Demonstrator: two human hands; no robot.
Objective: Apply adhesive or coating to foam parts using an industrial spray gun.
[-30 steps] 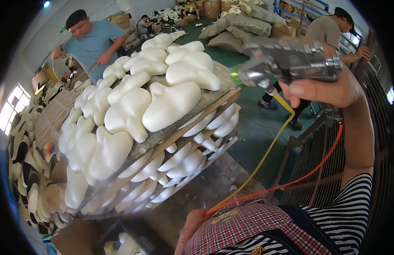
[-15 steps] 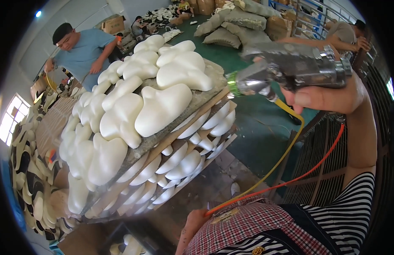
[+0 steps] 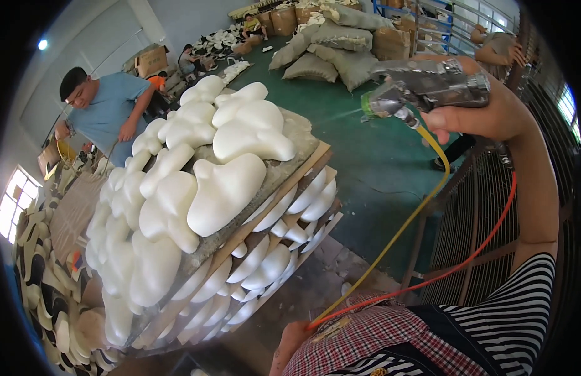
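Raised at the right, my right hand (image 3: 500, 119) is wrapped round a metal spray gun (image 3: 428, 84) with a green ring at its nozzle. A thin mist (image 3: 337, 117) leaves the nozzle toward the white moulded foam pieces (image 3: 228, 188), which lie in rows on a board (image 3: 284, 172). A yellow hose (image 3: 397, 247) and a red hose (image 3: 478, 241) hang from the gun. Low in front of my body, my left hand (image 3: 295, 335) is closed round both hoses; its fingers are partly hidden. More boards of white pieces (image 3: 271, 266) are stacked underneath.
A co-worker in a blue shirt (image 3: 112, 103) stands beyond the stack at the left. Black and white pieces (image 3: 36, 276) are heaped at the far left. Stuffed sacks (image 3: 340, 59) lie at the back on green floor. Dark metal racks (image 3: 469, 213) stand close on my right.
My right hand and the spray gun have shifted a little away from the board, and mist now shows at the nozzle. The view has turned slightly, and my left hand still grips the hoses.
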